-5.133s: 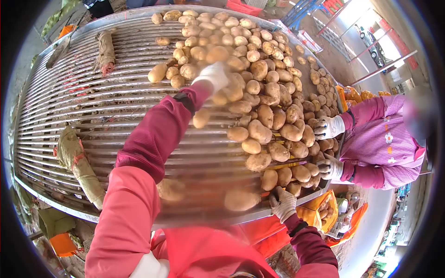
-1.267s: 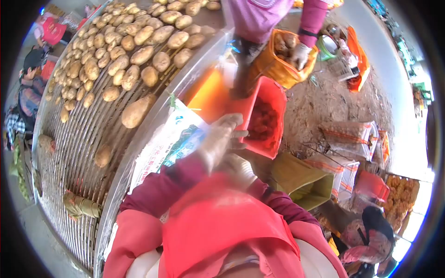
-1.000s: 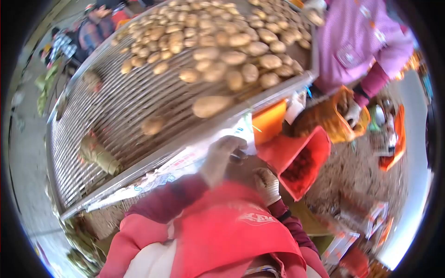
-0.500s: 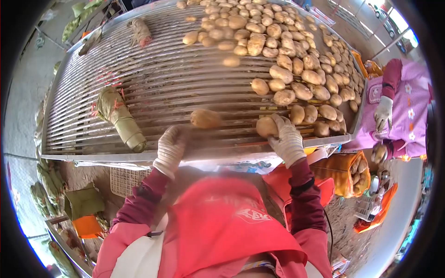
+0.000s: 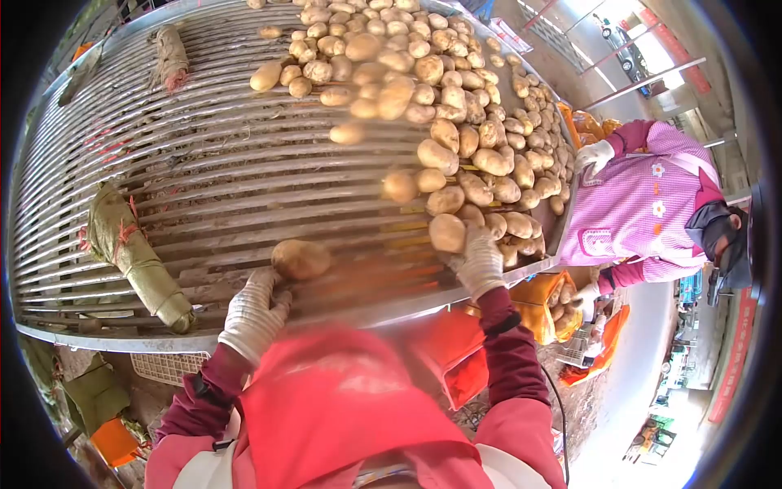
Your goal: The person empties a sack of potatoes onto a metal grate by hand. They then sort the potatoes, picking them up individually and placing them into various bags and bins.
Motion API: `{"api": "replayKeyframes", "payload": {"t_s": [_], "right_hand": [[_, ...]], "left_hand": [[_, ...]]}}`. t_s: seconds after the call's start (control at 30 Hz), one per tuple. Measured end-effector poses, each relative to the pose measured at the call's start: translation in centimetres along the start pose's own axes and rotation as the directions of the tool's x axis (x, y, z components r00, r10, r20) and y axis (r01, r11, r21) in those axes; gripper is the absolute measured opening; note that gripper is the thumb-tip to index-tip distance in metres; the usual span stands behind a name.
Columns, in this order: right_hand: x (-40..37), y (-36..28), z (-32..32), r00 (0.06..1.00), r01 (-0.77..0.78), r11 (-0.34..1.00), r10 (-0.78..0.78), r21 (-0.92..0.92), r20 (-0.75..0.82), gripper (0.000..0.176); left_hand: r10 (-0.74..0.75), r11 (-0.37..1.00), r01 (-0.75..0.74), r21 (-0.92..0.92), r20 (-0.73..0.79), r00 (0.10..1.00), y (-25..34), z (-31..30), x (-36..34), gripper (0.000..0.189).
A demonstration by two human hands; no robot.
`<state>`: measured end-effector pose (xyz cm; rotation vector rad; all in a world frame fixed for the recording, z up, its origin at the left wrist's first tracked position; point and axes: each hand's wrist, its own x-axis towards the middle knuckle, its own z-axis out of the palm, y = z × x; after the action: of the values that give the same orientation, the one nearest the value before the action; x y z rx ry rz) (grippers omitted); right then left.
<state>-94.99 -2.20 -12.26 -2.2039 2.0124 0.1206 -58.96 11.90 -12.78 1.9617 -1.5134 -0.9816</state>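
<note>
The single potato [image 5: 301,259] lies at lower centre-left of the frame, on the near bars of the sorting table [image 5: 204,163]. It is oval, tan and dusted with soil. The left hand [image 5: 254,314], in a white knit glove, sits just below it with the fingertips at its underside. Whether the fingers are closed on it cannot be told.

The right hand [image 5: 479,262], also gloved, is at lower centre-right. Its fingers [image 5: 471,244] touch a second potato [image 5: 447,232] at the near edge of the heap. The back of the hand hides the fingers, so this grip cannot be told either.

The potato heap [image 5: 456,106] runs from top centre down the right side of the table. The tubers are rounded, of mixed sizes, and packed touching one another.

The table is a bed of long parallel metal bars, grey and smeared with dirt, with a metal rim on the near side. The left half is mostly bare. One bundle of green sacking [image 5: 130,257], tied with red cord, lies at the left. A second bundle [image 5: 169,55] lies at upper left.

At the right edge, a co-worker [image 5: 643,204] in a pink checked top rests a white-gloved hand [image 5: 595,155] on the table rim. An orange mesh sack [image 5: 546,297] holding potatoes hangs below the table's near right corner. The setting is outdoors on bare earth in bright daylight.
</note>
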Motion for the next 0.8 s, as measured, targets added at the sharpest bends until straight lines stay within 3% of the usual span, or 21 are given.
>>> {"api": "replayKeyframes", "payload": {"t_s": [0.03, 0.07, 0.1, 0.23, 0.3, 0.37, 0.43, 0.5, 0.57, 0.67, 0.8], "right_hand": [[0.8, 0.7, -0.8, 0.998, -0.057, 0.996, 0.056, -0.071, -0.023, 0.076], [2.4, 4.3, 1.9, 0.981, 0.012, 0.992, -0.037, -0.127, -0.190, 0.078], [3.8, 7.1, 3.2, 0.977, -0.007, 0.997, -0.009, -0.075, -0.212, 0.076], [8.3, 10.0, 1.7, 0.950, -0.296, 0.955, 0.294, -0.008, -0.109, 0.071], [9.2, 8.5, 0.6, 0.935, -0.338, 0.934, 0.318, -0.116, -0.159, 0.064], [9.7, 4.4, -0.3, 0.937, -0.312, 0.895, 0.234, -0.319, -0.259, 0.056], [7.6, -1.0, -1.9, 0.911, 0.090, 0.929, -0.222, -0.359, -0.347, 0.053], [8.3, -5.1, -1.2, 0.893, 0.385, 0.913, -0.406, -0.134, -0.196, 0.055], [8.0, -7.2, 1.9, 0.706, 0.583, 0.780, -0.624, -0.225, -0.336, 0.047], [9.9, -8.1, 2.8, 0.600, 0.717, 0.653, -0.756, -0.245, -0.262, 0.044], [12.5, -3.9, 2.2, 0.627, 0.694, 0.645, -0.760, -0.320, -0.172, 0.034]], "left_hand": [[0.012, 1.000, -0.012, -0.002, 0.007, 1.000, -0.2, 0.0, 0.0, 0.029], [0.024, 1.000, -0.024, -0.003, 0.016, 1.000, -0.5, 0.1, 0.0, 0.029], [0.039, 0.999, -0.039, -0.004, 0.024, 0.999, -0.7, 0.1, -0.1, 0.030], [0.074, 0.993, -0.079, 0.086, 0.054, 0.996, -0.1, -0.3, -0.1, 0.031], [0.088, 0.990, -0.091, 0.106, 0.038, 0.995, -0.4, -0.1, -0.2, 0.033], [0.091, 0.988, -0.093, 0.120, 0.026, 0.996, -0.4, -0.1, -0.1, 0.034], [0.088, 0.988, -0.093, 0.127, 0.039, 0.995, -0.1, -0.2, -0.1, 0.035], [0.085, 0.989, -0.089, 0.120, 0.039, 0.996, 0.2, -0.3, -0.1, 0.035], [0.099, 0.983, -0.102, 0.150, 0.026, 0.995, 0.6, -0.5, -0.3, 0.034], [0.120, 0.976, -0.113, 0.187, -0.023, 0.993, 0.3, 0.0, -0.8, 0.033], [0.056, 0.961, -0.036, 0.273, -0.065, 0.996, 1.2, -0.1, -1.3, 0.031]]}}
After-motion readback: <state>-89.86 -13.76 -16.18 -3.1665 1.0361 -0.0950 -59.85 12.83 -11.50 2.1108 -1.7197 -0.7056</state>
